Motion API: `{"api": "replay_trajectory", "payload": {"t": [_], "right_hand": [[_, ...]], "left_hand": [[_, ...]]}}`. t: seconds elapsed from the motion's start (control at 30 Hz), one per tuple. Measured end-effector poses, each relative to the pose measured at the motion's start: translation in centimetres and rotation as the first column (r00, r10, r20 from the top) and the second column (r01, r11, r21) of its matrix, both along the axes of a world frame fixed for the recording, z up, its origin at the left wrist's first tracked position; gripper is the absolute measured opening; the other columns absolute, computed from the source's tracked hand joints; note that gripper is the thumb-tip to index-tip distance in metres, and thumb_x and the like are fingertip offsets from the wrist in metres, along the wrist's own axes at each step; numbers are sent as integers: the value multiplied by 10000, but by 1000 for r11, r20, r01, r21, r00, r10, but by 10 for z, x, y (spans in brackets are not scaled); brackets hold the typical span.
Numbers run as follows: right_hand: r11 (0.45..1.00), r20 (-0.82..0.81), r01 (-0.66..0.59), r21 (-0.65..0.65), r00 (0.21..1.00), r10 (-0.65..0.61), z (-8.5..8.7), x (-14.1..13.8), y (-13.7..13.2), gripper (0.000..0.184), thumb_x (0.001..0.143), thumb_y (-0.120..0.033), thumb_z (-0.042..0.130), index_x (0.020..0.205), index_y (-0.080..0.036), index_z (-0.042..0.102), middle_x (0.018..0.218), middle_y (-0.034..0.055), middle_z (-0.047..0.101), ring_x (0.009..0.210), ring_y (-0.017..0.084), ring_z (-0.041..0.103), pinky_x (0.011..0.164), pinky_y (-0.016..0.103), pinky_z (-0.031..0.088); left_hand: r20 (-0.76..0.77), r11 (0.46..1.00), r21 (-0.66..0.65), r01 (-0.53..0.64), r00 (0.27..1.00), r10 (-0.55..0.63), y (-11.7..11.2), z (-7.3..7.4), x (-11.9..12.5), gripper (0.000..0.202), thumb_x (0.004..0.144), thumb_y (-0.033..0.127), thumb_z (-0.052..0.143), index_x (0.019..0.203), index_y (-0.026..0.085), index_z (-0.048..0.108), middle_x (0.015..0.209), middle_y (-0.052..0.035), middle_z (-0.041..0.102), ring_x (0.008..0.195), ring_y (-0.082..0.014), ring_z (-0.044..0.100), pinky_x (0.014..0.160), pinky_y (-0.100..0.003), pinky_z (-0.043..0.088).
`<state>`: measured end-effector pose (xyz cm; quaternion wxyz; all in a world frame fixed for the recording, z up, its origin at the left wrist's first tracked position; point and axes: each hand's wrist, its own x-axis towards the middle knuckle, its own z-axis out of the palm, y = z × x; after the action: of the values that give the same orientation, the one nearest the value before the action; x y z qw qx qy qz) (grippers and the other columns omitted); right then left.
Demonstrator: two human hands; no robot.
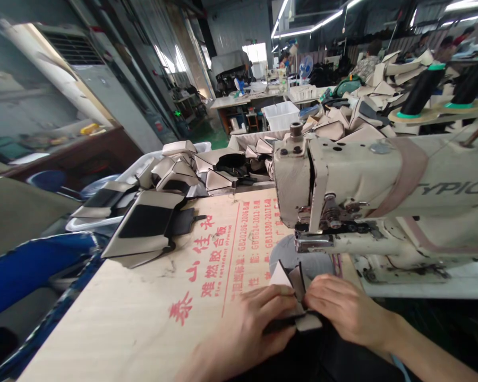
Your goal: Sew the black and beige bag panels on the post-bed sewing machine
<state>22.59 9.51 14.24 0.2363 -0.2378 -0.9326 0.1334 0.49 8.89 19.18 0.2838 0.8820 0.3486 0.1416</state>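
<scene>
Low in the view, in front of the sewing machine [366,180], both hands grip a beige fabric piece with dark edges [281,277]. My left hand [258,323] pinches its left side, thumb below and fingers on top. My right hand [338,305] is closed on the right side, its fingertips close to the left hand's. Two pointed flaps of the piece stand up between the hands, and part of it is hidden by the fingers. The machine's narrow arm and needle area lie just beyond the piece, apart from it.
A plywood board [143,313] with red print covers the table. On it rests a beige and black sewn piece [147,223]. Behind are heaps of similar pieces [179,172] and a white bin [281,115]. Black thread cones [422,90] stand at the right. Several people work farther back.
</scene>
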Motion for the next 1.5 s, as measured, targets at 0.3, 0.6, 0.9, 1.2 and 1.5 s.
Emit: {"api": "replay_trajectory", "payload": {"t": [0.3, 0.6, 0.9, 1.2, 1.5], "right_hand": [[998, -106, 69, -11, 992, -70, -16, -6, 0, 281, 871, -123, 281, 816, -138, 555, 766, 67, 554, 771, 163, 483, 770, 342, 449], [966, -224, 175, -190, 950, -217, -23, 0, 2, 131, 881, -235, 424, 964, -183, 510, 847, 22, 612, 766, 135, 576, 699, 251, 454], [962, -173, 272, -21, 947, -271, -9, -5, 8, 153, 889, -215, 395, 956, -194, 532, 916, 38, 594, 826, 142, 558, 697, 249, 427], [951, -282, 290, -111, 908, -310, -18, -8, 10, 125, 877, -191, 411, 947, -193, 514, 877, 40, 589, 829, 147, 554, 706, 256, 436], [935, -277, 333, -122, 893, -354, -11, -10, 13, 120, 872, -183, 419, 934, -195, 521, 869, 38, 596, 819, 146, 561, 698, 253, 438]], "left_hand": [[71, 889, -161, -428, 894, 443, 0, -9, 35, 259, 852, 267, 419, 623, 160, 473, 762, -19, 497, 729, -114, 481, 655, -229, 402], [-14, 829, -369, -420, 895, 447, 27, -22, 39, 234, 748, 273, 482, 551, 150, 514, 675, 9, 493, 673, -120, 459, 624, -244, 356], [30, 681, -607, -410, 844, 535, 39, -21, 41, 238, 728, 328, 512, 583, 139, 523, 560, 38, 465, 548, -99, 444, 513, -226, 346], [185, 925, 138, -354, 927, 327, -2, -22, 17, 255, 863, 205, 420, 1080, 222, 554, 1004, -44, 587, 944, -144, 547, 851, -280, 451], [50, 892, 392, -226, 973, 225, 18, -30, 11, 276, 857, 135, 418, 1108, 200, 512, 956, -37, 612, 880, -135, 571, 798, -262, 491]]}}
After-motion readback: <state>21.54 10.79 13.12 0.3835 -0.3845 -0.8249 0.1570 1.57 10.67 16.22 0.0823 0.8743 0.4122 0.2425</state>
